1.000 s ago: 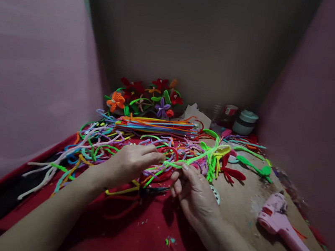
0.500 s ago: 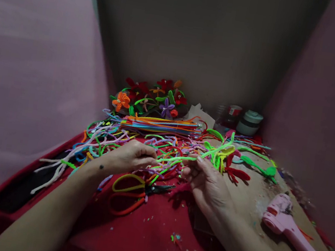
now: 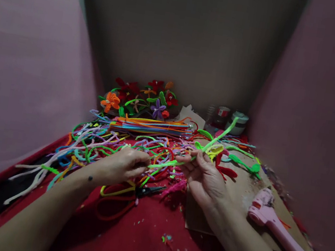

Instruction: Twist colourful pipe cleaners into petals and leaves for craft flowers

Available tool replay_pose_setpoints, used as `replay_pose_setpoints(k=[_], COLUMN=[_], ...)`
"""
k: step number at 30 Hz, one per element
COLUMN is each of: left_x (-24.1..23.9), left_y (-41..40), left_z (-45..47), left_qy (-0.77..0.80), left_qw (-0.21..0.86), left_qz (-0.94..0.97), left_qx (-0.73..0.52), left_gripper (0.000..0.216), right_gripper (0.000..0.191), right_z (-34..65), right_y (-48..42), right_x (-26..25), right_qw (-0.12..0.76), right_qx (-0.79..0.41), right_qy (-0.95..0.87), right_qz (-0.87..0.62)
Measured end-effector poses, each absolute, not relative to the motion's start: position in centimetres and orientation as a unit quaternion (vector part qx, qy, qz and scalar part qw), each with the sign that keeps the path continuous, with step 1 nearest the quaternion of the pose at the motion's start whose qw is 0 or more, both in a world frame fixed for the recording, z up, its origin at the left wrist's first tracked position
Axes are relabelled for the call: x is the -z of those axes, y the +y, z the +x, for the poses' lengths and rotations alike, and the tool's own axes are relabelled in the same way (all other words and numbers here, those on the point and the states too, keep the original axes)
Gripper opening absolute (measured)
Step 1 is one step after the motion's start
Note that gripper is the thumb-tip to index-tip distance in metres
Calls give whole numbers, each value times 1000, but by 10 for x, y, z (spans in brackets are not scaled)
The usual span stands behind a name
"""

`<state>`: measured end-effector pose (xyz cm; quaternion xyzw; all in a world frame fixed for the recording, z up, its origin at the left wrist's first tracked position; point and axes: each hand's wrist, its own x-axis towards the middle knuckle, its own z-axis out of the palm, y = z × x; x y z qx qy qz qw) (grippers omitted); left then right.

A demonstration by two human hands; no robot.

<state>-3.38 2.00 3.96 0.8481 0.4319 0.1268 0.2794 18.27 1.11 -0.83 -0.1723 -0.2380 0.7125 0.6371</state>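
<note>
My left hand (image 3: 123, 166) is closed, pinching the near end of a bright green pipe cleaner (image 3: 216, 137). My right hand (image 3: 205, 178) pinches the same pipe cleaner further along, and its far end slants up to the right. Both hands hover over a tangled heap of coloured pipe cleaners (image 3: 98, 142) on red cloth (image 3: 143, 236). Scissors (image 3: 126, 193) with yellow and red handles lie just below my left hand.
A pink glue gun (image 3: 278, 228) lies on brown cardboard (image 3: 251, 198) at right. A bundle of straight pipe cleaners (image 3: 151, 125) and finished pipe-cleaner flowers (image 3: 139, 100) sit at the back, with small jars (image 3: 230, 118). Pink walls close in on both sides.
The green pipe cleaner has been drawn out of the heap and its far end now tilts upward. Both hands shifted slightly, and the scissors came into view beneath the left hand.
</note>
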Motion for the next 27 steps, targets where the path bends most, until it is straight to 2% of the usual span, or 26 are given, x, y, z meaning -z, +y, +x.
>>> replay_pose_setpoints(k=[5,9,14,18,22,25,27], left_x=[-34,-30,-30,-28,-24,-26,-30], left_y=[23,27,24,22,20,16,12], left_z=[-29,-24,-15,-14,-15,-17,-18], left_qy=[523,529,551,576,586,512,443], left_qw=[508,556,483,420,253,125,97], left_qz=[642,570,610,639,729,830,879], left_qx=[-235,-294,-302,-289,-246,-184,-148], left_gripper=[16,18,20,10,12,18,20], right_gripper=[5,5,4,3,6,9,9], right_z=[183,184,185,184,185,190,193], right_y=[13,14,13,13,14,17,19], right_x=[10,10,7,5,3,2,2], right_qw=[648,651,658,655,658,667,676], right_qx=[-708,-708,-705,-704,-697,-684,-676], right_qy=[-230,-232,-223,-230,-231,-229,-222], right_qz=[-159,-146,-141,-149,-168,-187,-192])
